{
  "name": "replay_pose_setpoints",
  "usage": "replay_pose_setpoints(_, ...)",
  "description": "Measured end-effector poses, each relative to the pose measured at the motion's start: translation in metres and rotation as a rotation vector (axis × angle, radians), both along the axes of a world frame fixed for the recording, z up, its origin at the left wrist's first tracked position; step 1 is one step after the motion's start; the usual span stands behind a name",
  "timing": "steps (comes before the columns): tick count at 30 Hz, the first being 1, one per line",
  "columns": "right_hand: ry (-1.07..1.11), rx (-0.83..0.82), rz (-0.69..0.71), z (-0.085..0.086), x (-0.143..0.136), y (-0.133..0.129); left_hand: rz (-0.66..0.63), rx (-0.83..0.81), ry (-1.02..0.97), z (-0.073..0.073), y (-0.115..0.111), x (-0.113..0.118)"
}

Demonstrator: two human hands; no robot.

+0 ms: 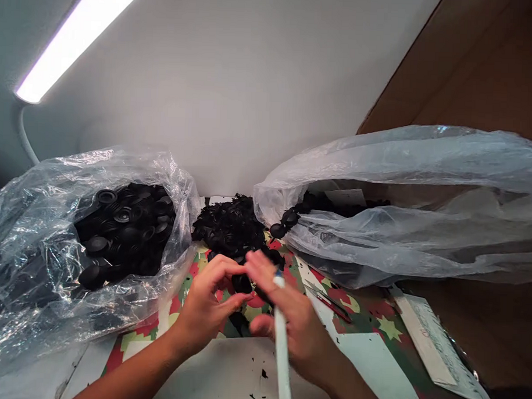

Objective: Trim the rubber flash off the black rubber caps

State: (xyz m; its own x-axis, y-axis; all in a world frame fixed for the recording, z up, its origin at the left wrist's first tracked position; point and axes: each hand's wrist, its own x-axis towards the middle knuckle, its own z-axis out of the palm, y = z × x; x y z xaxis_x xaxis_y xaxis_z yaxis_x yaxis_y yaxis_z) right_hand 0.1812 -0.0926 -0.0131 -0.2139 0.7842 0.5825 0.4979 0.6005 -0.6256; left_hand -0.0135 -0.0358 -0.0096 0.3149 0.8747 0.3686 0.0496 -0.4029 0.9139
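Note:
My left hand (205, 299) pinches a small black rubber piece (242, 283) between thumb and fingers. Close against it is my right hand (288, 316), slightly blurred, with its fingertips at the piece's upper side. A long white stick-like tool (281, 351) with a blue end lies across my right hand, held in it; what kind of tool it is cannot be made out. Just beyond both hands rises a heap of black rubber scraps (230, 224). Below them, black crumbs dot a white sheet (225, 372).
A clear plastic bag (32, 249) full of round black rubber caps (129, 224) stands left. Another clear bag (404, 227) lies open at right, with black pieces at its mouth. A red-handled pointed tool (334, 306), papers (435, 339), cardboard (480, 73) and a lamp (75, 41) surround the patterned surface.

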Motion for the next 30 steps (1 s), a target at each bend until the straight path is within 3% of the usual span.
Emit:
replay_pose_setpoints(2,0.088,-0.144,0.099,0.004,-0.005,0.003,0.132,0.220,0.187,0.004,0.007,-0.008)
replay_pose_setpoints(3,0.137,-0.207,0.058,0.004,-0.003,0.005,0.177,0.248,0.227,0.005,0.010,-0.012)
replay_pose_setpoints(5,0.191,-0.244,-0.174,0.003,0.008,0.010,0.175,0.112,0.182,0.007,0.016,-0.017)
replay_pose_setpoints(8,0.144,-0.197,-0.334,0.009,0.021,0.022,-0.036,-0.297,-0.064,0.006,0.017,-0.017)
replay_pose_setpoints(11,0.167,-0.256,-0.226,0.020,0.020,0.036,-0.201,-0.494,-0.282,0.002,0.013,-0.010)
replay_pose_setpoints(15,0.218,-0.478,0.005,0.029,0.003,0.052,-0.226,-0.515,-0.400,0.000,0.009,-0.002)
replay_pose_setpoints(19,0.254,-0.558,0.090,0.026,-0.012,0.058,-0.238,-0.519,-0.385,0.001,0.010,-0.002)
replay_pose_setpoints(26,0.516,-0.763,0.285,0.014,-0.011,0.047,-0.365,-0.722,-0.513,0.000,0.009,0.002)
replay_pose_setpoints(30,0.581,-0.790,0.295,0.012,-0.007,0.044,-0.359,-0.774,-0.537,0.000,0.010,0.003)
